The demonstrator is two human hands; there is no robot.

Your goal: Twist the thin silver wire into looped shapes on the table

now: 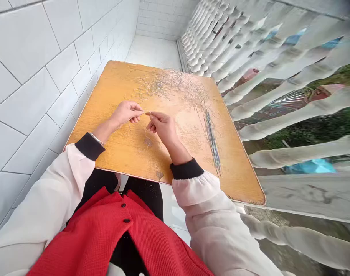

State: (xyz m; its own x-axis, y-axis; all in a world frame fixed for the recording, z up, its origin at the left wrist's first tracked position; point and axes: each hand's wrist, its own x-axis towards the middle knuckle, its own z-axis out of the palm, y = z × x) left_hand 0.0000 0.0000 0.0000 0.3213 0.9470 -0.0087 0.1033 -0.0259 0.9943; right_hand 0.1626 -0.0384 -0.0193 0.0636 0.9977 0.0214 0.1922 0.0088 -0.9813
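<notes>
My left hand (128,114) is closed in a pinch on a thin, pale, wire-like strand (145,112). Close beside it, my right hand (163,125) pinches the same strand, so that a short length shows between the fingertips. Loose curved ends hang below both hands, too fine to follow fully. Both hands are just over the near left part of a wooden-topped table (189,161). To the right of my right hand lies a bundle of straight thin strands (212,142). Beyond the hands spreads a loose tangle of curled strands (175,85).
A white tiled wall (39,92) runs along the left, close to the table. On the right stands a row of pale balusters (296,157), with greenery outside. My knees are under the table's near edge. Pale floor (154,51) shows beyond the table.
</notes>
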